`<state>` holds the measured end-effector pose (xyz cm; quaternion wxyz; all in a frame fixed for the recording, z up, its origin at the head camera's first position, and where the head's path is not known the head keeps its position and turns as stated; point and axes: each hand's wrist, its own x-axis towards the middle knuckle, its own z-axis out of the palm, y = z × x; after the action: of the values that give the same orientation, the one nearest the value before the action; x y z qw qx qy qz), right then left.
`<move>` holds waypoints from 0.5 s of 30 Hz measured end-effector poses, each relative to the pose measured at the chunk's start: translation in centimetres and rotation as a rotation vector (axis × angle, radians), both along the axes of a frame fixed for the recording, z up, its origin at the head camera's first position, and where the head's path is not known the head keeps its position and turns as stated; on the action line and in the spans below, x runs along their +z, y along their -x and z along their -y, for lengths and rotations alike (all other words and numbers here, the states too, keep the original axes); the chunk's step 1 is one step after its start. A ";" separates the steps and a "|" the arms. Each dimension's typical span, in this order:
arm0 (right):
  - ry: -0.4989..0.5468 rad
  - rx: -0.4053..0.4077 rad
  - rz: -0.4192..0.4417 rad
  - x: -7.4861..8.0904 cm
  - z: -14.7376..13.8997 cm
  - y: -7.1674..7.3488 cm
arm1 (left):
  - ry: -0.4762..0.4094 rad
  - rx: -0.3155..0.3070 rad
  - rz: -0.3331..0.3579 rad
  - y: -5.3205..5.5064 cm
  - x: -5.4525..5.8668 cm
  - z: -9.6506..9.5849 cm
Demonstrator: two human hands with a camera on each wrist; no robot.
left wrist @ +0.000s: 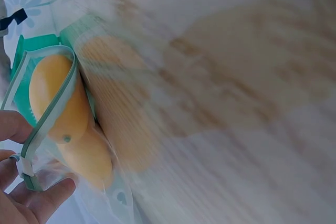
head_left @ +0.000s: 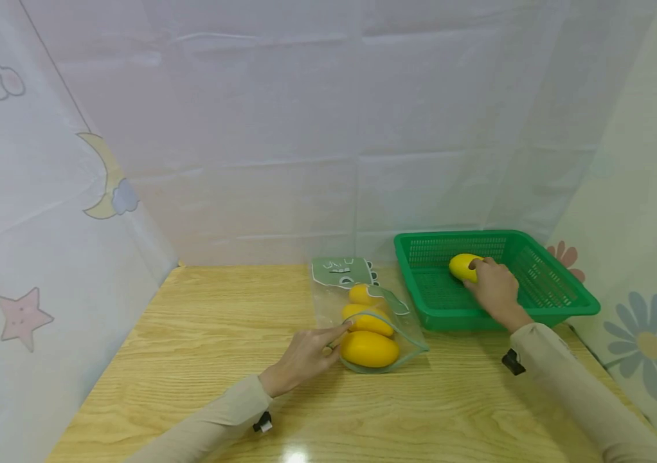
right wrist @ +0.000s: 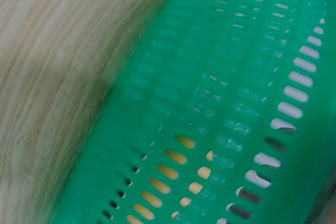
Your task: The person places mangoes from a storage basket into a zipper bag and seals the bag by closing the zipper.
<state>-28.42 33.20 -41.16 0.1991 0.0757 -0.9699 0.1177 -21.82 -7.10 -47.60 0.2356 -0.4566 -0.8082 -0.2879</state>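
My left hand [head_left: 306, 357] pinches the open edge of a clear zip bag [head_left: 337, 275] with a green printed pattern. Three yellow mangoes lie in a row inside it, the nearest mango [head_left: 369, 349] right by the bag's mouth. In the left wrist view, fingers and thumb close on the green zip strip [left wrist: 48, 111] by its white slider [left wrist: 24, 166]. Over at the right, my right hand [head_left: 495, 289] reaches into a green basket [head_left: 580, 305] and grips another mango [head_left: 461, 266]. From the right wrist, the basket's slotted wall hides most of that hand; yellow shows through the slots.
The wood-grain table [head_left: 207, 321] runs under bag and basket. A pale cloth backdrop [head_left: 259, 128] rises behind, with printed side panels at left and right. The basket's left wall stands close beside the bag.
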 end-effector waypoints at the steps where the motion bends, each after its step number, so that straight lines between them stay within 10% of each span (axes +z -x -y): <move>1: 0.002 -0.006 0.008 0.0 -0.2 0.1 | 0.001 -0.002 0.005 0.0 0.0 0.0; 15: 0.025 -0.023 0.161 -0.7 -3.1 1.7 | 0.008 -0.006 0.005 0.0 0.1 0.0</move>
<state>-30.17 36.32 -41.84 0.1226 0.0524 -0.9821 0.1332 -21.83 -7.10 -47.46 0.2307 -0.4591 -0.8087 -0.2865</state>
